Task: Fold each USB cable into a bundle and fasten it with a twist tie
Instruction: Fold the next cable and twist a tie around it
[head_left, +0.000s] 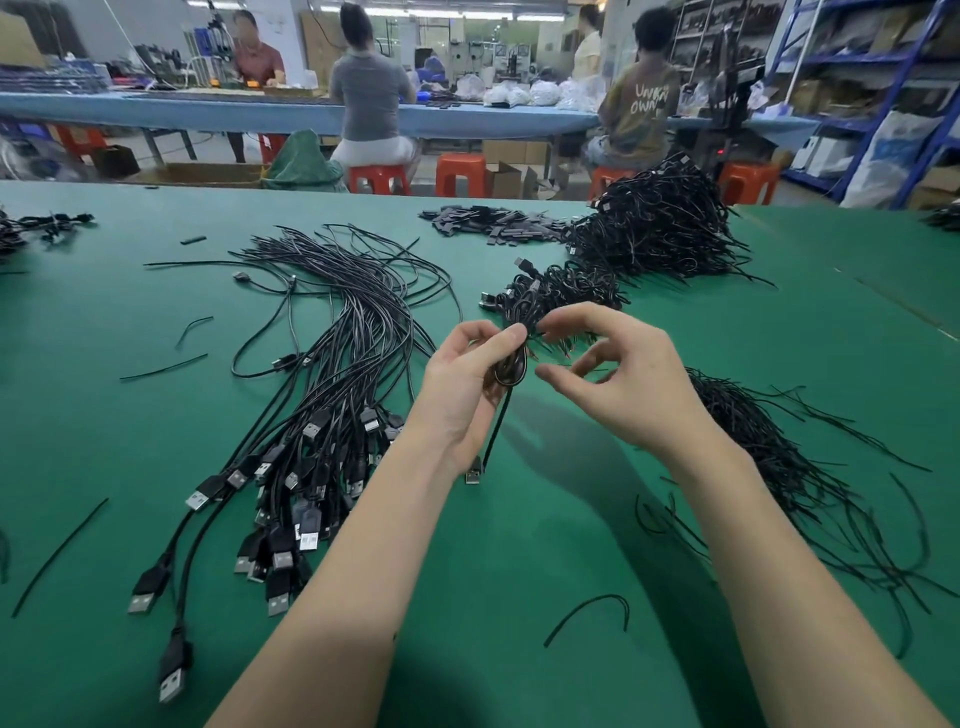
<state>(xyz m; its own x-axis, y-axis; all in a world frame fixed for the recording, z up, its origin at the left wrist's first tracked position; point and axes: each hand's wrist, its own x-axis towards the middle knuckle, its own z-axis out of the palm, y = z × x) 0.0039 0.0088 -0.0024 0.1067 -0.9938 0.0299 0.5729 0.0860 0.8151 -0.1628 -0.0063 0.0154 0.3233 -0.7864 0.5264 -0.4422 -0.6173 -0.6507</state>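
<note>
- Both forearms reach up from the near edge of the green bench (519, 545).
- Left hand (457, 384): fingers curled around a folded USB cable (511, 364), held above mid-bench, its plug (472, 474) dangling.
- Right hand (618, 374): fingertips pinch at the bundle's top.
- Loose cables (322, 395) lie left; twist ties (810, 467) right.

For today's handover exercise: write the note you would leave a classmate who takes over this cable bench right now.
Left hand grips a folded cable bundle; its USB plug dangles below.
Right hand pinches at the bundle's top; whether a tie is on, I cannot tell.
Loose cables lie left, twist ties right, finished bundles beyond the hands, all on the green table.
Left to do: secure this bundle, then the loose cables.
</note>
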